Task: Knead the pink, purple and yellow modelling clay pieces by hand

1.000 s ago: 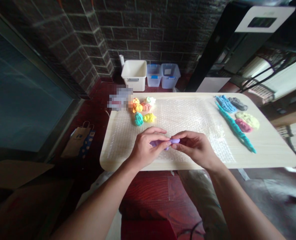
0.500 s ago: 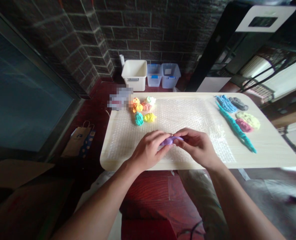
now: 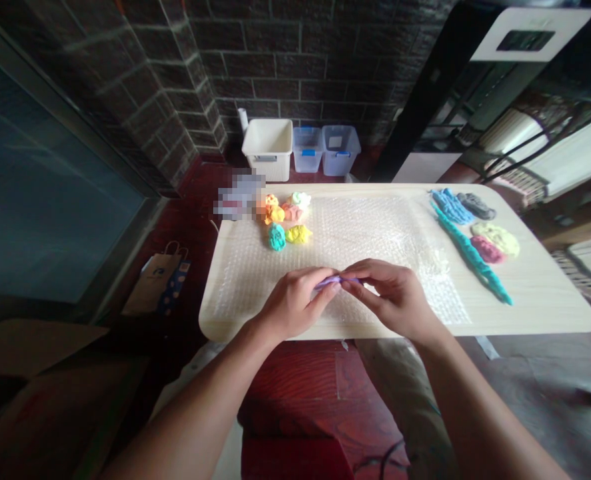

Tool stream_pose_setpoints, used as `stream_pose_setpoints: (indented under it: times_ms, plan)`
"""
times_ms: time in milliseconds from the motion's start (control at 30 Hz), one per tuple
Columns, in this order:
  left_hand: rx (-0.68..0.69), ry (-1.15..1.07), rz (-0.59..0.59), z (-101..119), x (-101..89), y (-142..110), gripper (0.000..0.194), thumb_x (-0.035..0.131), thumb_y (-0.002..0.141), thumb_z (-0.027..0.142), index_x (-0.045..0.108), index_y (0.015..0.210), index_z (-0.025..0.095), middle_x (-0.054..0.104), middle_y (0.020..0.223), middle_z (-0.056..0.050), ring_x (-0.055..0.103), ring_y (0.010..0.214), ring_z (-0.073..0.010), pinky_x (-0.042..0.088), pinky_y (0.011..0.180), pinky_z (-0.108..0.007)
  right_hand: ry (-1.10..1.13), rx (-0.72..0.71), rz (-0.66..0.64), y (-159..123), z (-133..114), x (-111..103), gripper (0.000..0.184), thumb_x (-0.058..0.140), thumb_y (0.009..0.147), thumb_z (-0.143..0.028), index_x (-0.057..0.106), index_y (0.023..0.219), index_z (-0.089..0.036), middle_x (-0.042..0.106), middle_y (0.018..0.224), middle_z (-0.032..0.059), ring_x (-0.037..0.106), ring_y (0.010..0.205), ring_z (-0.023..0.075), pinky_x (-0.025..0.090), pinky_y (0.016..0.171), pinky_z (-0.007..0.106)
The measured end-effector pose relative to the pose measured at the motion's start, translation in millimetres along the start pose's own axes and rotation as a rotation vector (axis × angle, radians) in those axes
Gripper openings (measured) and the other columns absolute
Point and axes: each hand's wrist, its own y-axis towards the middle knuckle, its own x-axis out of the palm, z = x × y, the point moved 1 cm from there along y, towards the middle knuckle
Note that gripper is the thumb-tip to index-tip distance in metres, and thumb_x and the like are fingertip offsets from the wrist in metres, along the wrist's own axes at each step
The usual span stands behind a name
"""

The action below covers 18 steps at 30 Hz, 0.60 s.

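Note:
Both my hands meet over the near middle of a pale wooden table (image 3: 540,313) covered with bubble wrap (image 3: 375,233). My left hand (image 3: 292,303) and my right hand (image 3: 392,297) pinch a small piece of purple clay (image 3: 329,281) between their fingertips; only a thin sliver of it shows. A cluster of small shaped clay pieces (image 3: 285,220) in orange, yellow, teal, pink and white lies at the far left of the wrap.
At the far right lie a long teal clay strip (image 3: 470,257), a blue lump (image 3: 450,205), a grey lump (image 3: 476,205), and a yellow-green and a pink lump (image 3: 495,243). Plastic bins (image 3: 300,148) stand by the brick wall. A paper bag (image 3: 158,283) sits on the floor at left.
My hands have closed in on each other and the purple clay is squeezed flatter, with less of it showing. Everything else on the table has stayed put.

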Motion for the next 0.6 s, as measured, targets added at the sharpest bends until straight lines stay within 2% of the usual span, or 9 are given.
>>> stream_pose_setpoints:
  times_ms: [100,200,433,600]
  plan:
    - [-0.068,0.0,-0.018,1.1,-2.6,-0.2,0.031,0.051,0.107,0.04,0.07,0.094,0.018,0.071,0.078,-0.001,0.066,0.071,-0.0145,0.045,0.066,-0.025,-0.005,0.025,-0.039,-0.1,-0.5,0.7,0.021,0.077,0.096,-0.029,0.082,0.115,-0.023,0.079,0.105,0.0099,0.073,0.095,0.0227,0.059,0.085,0.038]
    - [-0.132,-0.054,-0.047,2.1,-4.8,-0.1,0.04,0.051,0.106,0.045,0.066,0.081,0.018,0.066,0.066,0.001,0.062,0.061,-0.0128,0.042,0.06,-0.023,0.035,0.074,-0.057,-0.1,-0.1,1.9,0.023,0.078,0.095,-0.032,0.082,0.115,-0.021,0.08,0.103,0.0104,0.074,0.092,0.0223,0.06,0.082,0.037]
    - [-0.263,-0.291,-0.084,0.1,-6.0,-0.8,0.044,0.054,0.103,0.05,0.069,0.08,0.016,0.073,0.072,-0.003,0.062,0.055,-0.0114,0.045,0.054,-0.022,0.221,0.168,-0.036,-1.3,2.0,4.6,0.027,0.082,0.091,-0.032,0.082,0.115,-0.019,0.083,0.099,0.0094,0.078,0.088,0.0207,0.064,0.08,0.033]
    - [-0.329,-0.464,-0.101,-5.3,-4.0,-1.6,0.041,0.061,0.1,0.051,0.07,0.084,0.014,0.073,0.074,-0.004,0.062,0.057,-0.0118,0.048,0.052,-0.021,0.231,0.178,-0.005,-0.9,3.3,4.1,0.021,0.085,0.088,-0.034,0.085,0.103,-0.019,0.084,0.093,0.009,0.077,0.081,0.0203,0.064,0.074,0.033]
